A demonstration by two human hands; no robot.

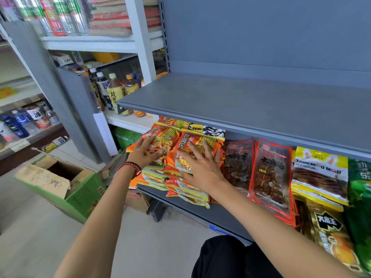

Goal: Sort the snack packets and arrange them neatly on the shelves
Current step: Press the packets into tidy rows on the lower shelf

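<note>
Two stacks of orange and yellow noodle snack packets (176,167) lie at the left end of the lower grey shelf (220,215). My left hand (143,153), with a red bead bracelet on its wrist, rests flat on the left stack. My right hand (200,163) presses on the right stack with fingers spread. To the right lie dark red-edged snack packets (271,173), then yellow packets (319,177), a gold and black packet (329,233) and green packets (359,189). A black and white packet (208,129) lies behind the orange stacks.
The upper grey shelf (261,105) juts out above the packets. An open green cardboard box (64,183) stands on the floor at left. Drink bottles (116,89) fill the neighbouring white shelves. My dark-clothed knee (224,257) is below the shelf.
</note>
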